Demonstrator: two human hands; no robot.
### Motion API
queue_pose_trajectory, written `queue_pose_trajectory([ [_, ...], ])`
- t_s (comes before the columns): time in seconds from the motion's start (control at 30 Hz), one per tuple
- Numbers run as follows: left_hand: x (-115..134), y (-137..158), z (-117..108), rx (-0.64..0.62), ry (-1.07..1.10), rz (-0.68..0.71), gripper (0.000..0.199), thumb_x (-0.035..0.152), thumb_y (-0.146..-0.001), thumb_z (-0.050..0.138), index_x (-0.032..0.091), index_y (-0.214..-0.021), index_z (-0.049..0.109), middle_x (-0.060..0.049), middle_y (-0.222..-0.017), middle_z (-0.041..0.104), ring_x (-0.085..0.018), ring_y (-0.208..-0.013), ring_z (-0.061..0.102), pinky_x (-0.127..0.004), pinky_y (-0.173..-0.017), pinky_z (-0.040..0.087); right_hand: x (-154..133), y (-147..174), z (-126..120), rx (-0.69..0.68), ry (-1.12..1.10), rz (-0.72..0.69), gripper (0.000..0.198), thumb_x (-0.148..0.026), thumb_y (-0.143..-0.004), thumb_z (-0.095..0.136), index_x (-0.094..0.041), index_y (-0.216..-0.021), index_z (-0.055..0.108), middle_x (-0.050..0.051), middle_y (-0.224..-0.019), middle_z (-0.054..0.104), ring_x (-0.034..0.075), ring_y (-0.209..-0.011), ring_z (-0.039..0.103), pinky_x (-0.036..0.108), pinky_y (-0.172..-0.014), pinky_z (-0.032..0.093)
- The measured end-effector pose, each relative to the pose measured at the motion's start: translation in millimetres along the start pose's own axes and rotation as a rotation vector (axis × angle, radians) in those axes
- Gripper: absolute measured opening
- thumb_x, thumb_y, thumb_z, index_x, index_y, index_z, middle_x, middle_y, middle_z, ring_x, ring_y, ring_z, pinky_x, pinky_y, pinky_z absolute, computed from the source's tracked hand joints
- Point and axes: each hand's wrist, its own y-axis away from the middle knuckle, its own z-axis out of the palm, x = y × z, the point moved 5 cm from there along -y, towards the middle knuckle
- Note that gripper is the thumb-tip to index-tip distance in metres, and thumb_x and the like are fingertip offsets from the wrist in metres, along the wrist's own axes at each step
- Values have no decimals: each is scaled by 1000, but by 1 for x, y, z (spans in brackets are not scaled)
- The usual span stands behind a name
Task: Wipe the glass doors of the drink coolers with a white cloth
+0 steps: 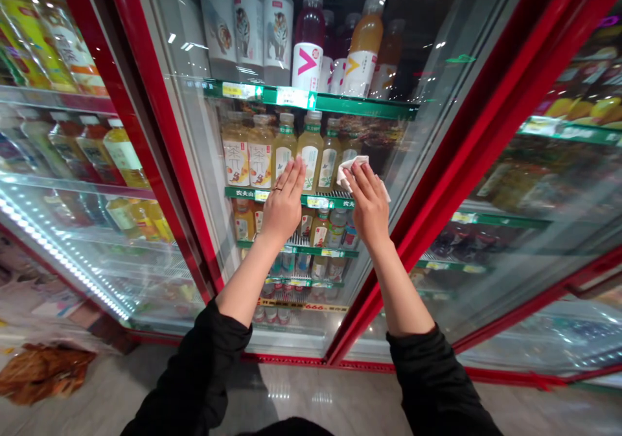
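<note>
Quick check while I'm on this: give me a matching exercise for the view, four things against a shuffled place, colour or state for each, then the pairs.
Things
1. Left hand
2. White cloth
3. Tiger-label bottles
4. Door frame

Place, colour or state
A. Above the upper green shelf strip
B. Red
C. Beneath the fingers of the right hand
D. Fingers extended, one wearing a ring

Right pairs: 1-D, 2-C, 3-A, 4-B
</note>
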Motion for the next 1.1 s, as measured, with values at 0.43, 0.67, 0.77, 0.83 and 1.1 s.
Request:
queue_pose_trajectory([
  [0.43,-4,-1,3,-27,-29,-12,86,-1,-103,30,25,-181,8,-6,-186,27,-24,-173,20,-52,-144,27,8,20,-3,-134,-62,-130,64,-11,-114,32,-38,-172,42,-1,-174,52,22,-166,44,54,-137,42],
  [0.67,-7,-1,4,-28,-27,5,87,-2,-102,28,26,-181,6,-7,-186,28,-23,-174,17,-54,-144,26,-15,-8,19,45,-62,0,68,-10,-113,24,-35,-175,36,-1,-178,47,22,-171,32,55,-139,37],
  [0.77,-11,-1,2,-55,-32,4,87,-2,-101,29,25,-181,10,-6,-186,28,-23,-174,18,-53,-144,27,-28,-13,22,-61,-74,-86,66,-9,-113,27,-33,-173,43,-1,-178,46,20,-171,32,50,-140,35],
  [0.83,-12,-1,2,-48,-30,7,86,-2,-101,29,25,-181,11,-6,-185,30,-23,-174,19,-53,-144,27,-26,-5,15,-144,-74,-151,64,-10,-113,30,-32,-170,48,-1,-178,47,19,-170,34,47,-140,35],
  [1.1,-9,3,9,94,-5,72,96,-7,-100,32,33,-181,0,-2,-187,22,-24,-174,17,-50,-145,27,19,21,-10,-81,40,-12,63,-10,-113,27,-27,-168,51,3,-176,50,24,-169,38,52,-138,38],
])
